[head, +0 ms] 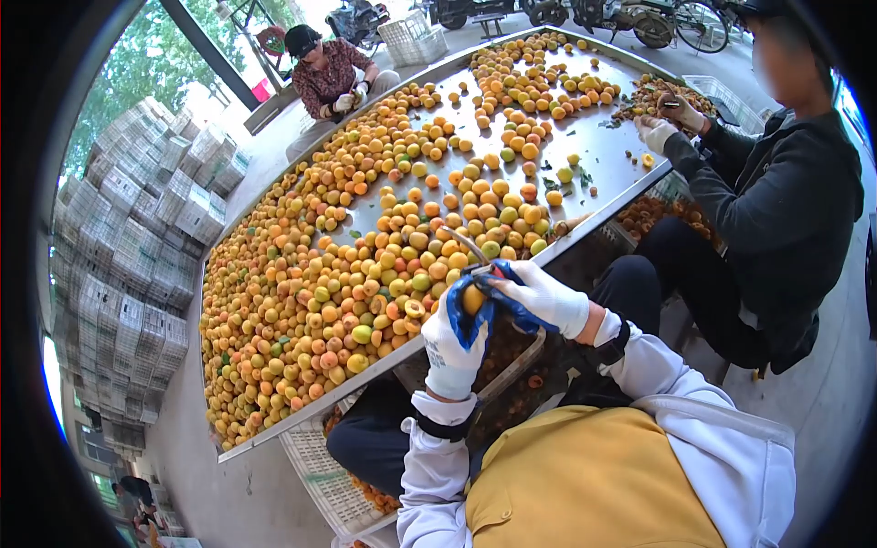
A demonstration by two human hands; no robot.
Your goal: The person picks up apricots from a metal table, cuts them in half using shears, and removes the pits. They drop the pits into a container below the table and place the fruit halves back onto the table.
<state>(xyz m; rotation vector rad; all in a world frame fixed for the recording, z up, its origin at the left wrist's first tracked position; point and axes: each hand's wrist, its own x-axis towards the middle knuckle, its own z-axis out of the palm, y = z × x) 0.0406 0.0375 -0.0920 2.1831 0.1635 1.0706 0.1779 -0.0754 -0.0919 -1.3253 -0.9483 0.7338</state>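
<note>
My left hand (460, 339), in a white glove with blue-coated fingers, is closed around a yellow-orange apricot (473, 299). My right hand (545, 296), gloved alike, grips a small tool (485, 269) against the top of that fruit; its blade end is largely hidden by the fingers. A thin curved strip (466, 241) rises just above the tool; whether it belongs to it I cannot tell. Both hands are at the near edge of a metal-topped table (579, 140) heaped with whole apricots (288, 308). One halved apricot (414, 308) lies cut side up left of my hands.
A white plastic crate (322, 472) with orange pieces stands below the table edge. At right a co-worker (774, 185) sits by a heap of scraps (661, 99); another person (336, 82) works across the table. Stacked crates (130, 260) rise at left, with motorbikes (616, 20) behind.
</note>
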